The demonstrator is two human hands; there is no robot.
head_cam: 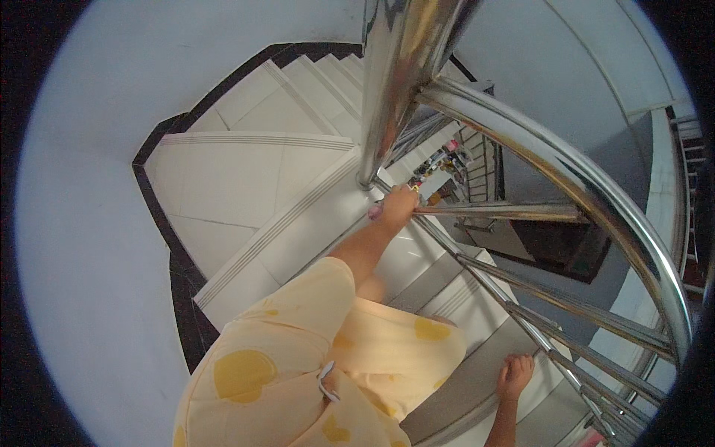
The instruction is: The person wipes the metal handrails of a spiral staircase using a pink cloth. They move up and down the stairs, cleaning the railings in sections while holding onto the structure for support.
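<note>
My right hand [515, 373] hangs at the lower right, over the tiled stair treads and just left of the railing's lower rail [491, 288]. Its fingers are curled in close together, and I see nothing held in them. Whether it touches the rail, I cannot tell. My left hand is out of view. Below me are my pale yellow shorts [301, 335] with darker yellow patterns and a white drawstring [328, 381]. One bare leg [357, 246] reaches from the hem towards the foot of the thick steel post [385, 95].
White-tiled winder steps [229, 179] with grooved nosings curve along a wall with black skirting [151, 207]. A curved steel handrail [609, 179] and several balusters [503, 210] flank the right side. Through the stairwell gap, small assorted items [441, 165] and a dark mat [564, 246] show below.
</note>
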